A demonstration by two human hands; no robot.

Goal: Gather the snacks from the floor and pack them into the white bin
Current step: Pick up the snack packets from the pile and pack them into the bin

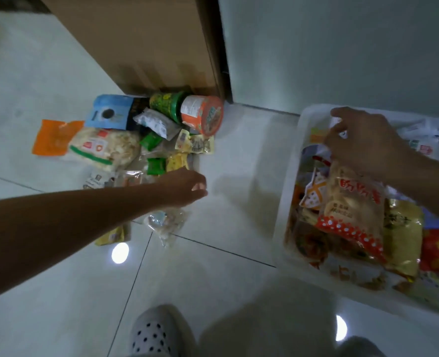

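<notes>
Snacks (pixel 105 148) in crinkly glossy packets heaped left of the white bin (pixel 286 197), red-dotted clear packet (pixel 352 212) gripped over it by right hand (pixel 365 143), left hand (pixel 184 186) loosely curled, empty.

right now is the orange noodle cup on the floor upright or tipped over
Tipped over. The orange noodle cup lies on its side on the floor tiles, its round lid facing sideways, beside a green cup.

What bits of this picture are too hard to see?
Head view:
- white bin: right side cut off by the frame edge.
- left hand: blurred, grip unclear; forearm hides packets beneath.
- red-dotted bag: top hidden by the right hand gripping it.
- packet print: too small.
</notes>
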